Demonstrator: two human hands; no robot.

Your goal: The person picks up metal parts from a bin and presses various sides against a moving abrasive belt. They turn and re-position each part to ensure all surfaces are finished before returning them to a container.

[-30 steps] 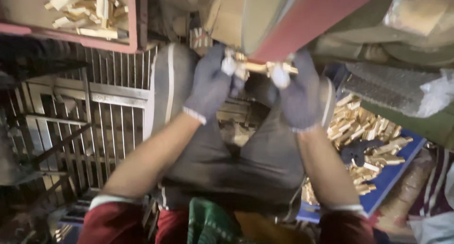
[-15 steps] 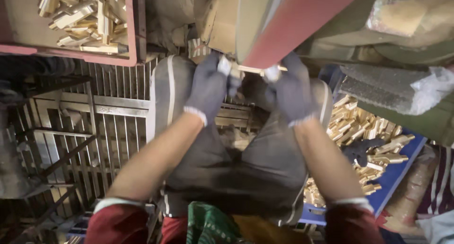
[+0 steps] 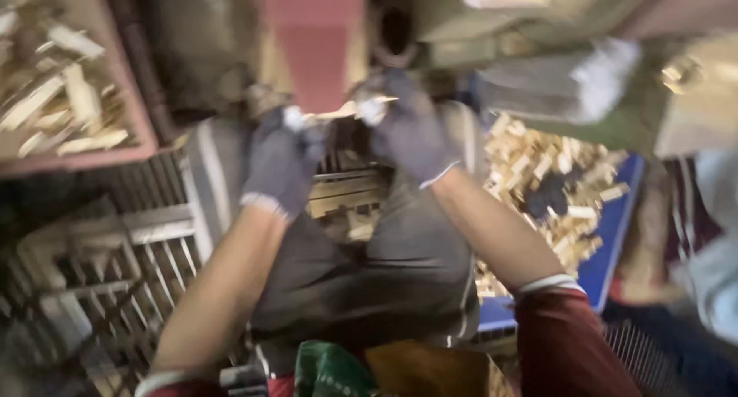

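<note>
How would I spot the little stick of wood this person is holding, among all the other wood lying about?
Start at the broad red belt at top centre. Just below its lower end, two grey-gloved hands, the left hand and the right hand, meet. The pale wooden stick spans between their fingertips. Unlike the pieces heaped in the pink crate and on the blue tray, it is held up alone.

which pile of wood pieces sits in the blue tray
The pile of small pale wooden blocks on the person's right lies in the flat blue tray. The other pile of pale wood offcuts, upper left, fills a pink crate.
</note>
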